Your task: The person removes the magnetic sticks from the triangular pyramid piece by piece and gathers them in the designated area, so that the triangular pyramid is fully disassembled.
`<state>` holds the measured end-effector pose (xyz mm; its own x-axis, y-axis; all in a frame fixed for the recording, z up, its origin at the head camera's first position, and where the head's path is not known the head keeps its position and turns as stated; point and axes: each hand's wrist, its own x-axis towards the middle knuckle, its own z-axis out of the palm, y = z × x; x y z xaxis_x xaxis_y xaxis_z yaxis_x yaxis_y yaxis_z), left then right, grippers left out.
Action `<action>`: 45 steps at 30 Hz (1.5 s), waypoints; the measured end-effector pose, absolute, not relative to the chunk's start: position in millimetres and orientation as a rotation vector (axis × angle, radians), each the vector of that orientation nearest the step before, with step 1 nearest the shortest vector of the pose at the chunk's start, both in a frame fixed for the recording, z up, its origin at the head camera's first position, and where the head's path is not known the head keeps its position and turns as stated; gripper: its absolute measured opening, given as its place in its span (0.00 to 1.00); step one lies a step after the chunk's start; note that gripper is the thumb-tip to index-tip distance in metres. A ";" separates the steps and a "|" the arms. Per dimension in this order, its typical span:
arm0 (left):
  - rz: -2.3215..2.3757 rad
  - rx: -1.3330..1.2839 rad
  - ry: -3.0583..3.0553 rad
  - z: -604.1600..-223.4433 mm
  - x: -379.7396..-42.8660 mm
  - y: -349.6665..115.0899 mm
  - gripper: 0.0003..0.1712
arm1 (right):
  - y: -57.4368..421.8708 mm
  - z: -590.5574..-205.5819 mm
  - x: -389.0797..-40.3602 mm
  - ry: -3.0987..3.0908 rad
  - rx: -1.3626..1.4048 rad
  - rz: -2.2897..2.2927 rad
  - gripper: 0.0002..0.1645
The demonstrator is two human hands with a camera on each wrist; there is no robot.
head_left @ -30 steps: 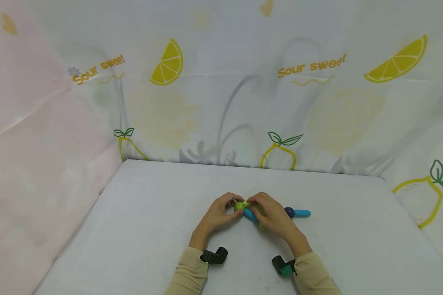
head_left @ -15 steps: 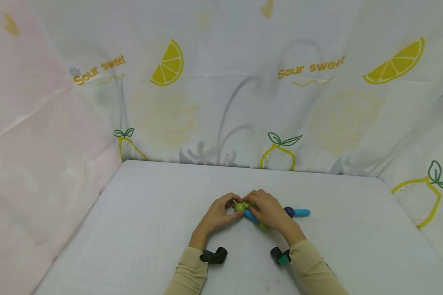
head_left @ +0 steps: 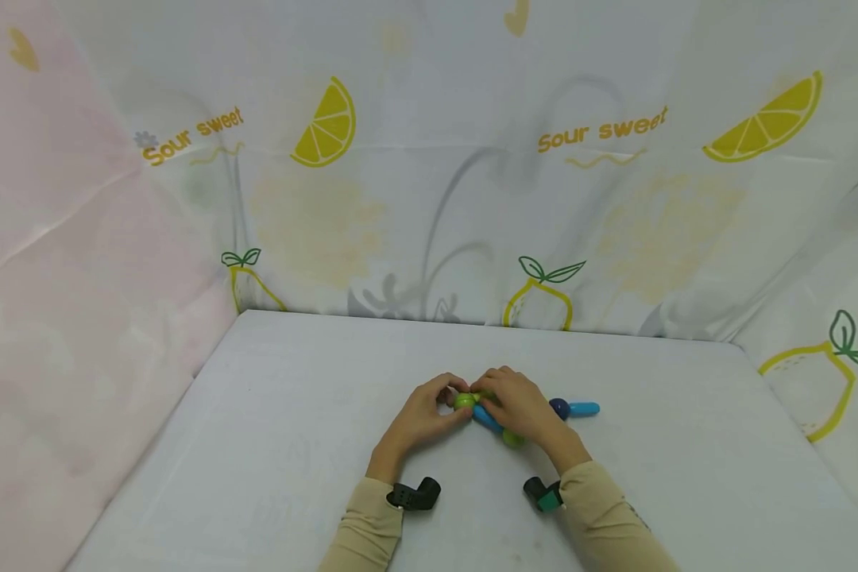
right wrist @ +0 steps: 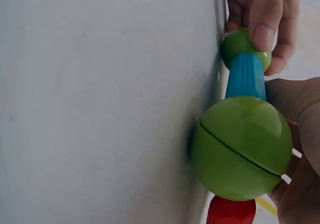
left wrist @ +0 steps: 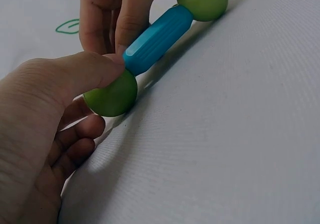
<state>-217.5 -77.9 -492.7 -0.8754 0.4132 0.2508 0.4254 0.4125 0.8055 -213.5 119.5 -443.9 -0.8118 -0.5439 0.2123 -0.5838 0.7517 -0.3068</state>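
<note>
Green balls and coloured rods are joined into a toy structure lying on the white table. My left hand (head_left: pixel 422 413) grips the green ball (left wrist: pixel 112 95) at its left end, thumb on top by the joint. From that ball a blue rod (left wrist: pixel 159 38) runs to a second green ball (right wrist: pixel 242 149), split by a dark seam. My right hand (head_left: pixel 516 407) is beside the first ball, its fingertips pinching a yellow-green rod (head_left: pixel 477 396) mostly hidden under the fingers. A red rod (right wrist: pixel 231 211) leaves the second ball on its other side.
To the right of my right hand a dark blue ball (head_left: pixel 560 408) shows with a light blue rod (head_left: pixel 584 409) pointing right. The white table (head_left: pixel 293 445) ends at a printed lemon curtain (head_left: pixel 415 199) behind and at the sides.
My right hand has moved slightly left toward the left-end ball, uncovering more of the second green ball. The light blue rod has shifted slightly. My left hand keeps its grip.
</note>
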 end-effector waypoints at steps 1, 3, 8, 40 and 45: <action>-1.506 -0.788 -2.625 -492.6 -217.5 -78.1 0.16 | 119.4 -444.2 -213.8 -2.826 0.915 0.551 0.11; -1.502 -0.801 -2.627 -493.1 -217.8 -78.1 0.16 | 119.5 -446.0 -215.0 -2.804 0.896 0.548 0.11; -1.503 -0.826 -2.646 -493.6 -216.7 -78.3 0.16 | 121.4 -451.0 -218.3 -2.769 0.836 0.557 0.10; -1.461 -0.868 -2.672 -488.0 -214.9 -78.3 0.18 | 136.0 -460.6 -188.0 -2.731 0.906 0.910 0.13; -1.380 -0.935 -2.707 -489.6 -215.1 -79.6 0.19 | 134.4 -462.1 -183.8 -2.791 0.849 0.941 0.13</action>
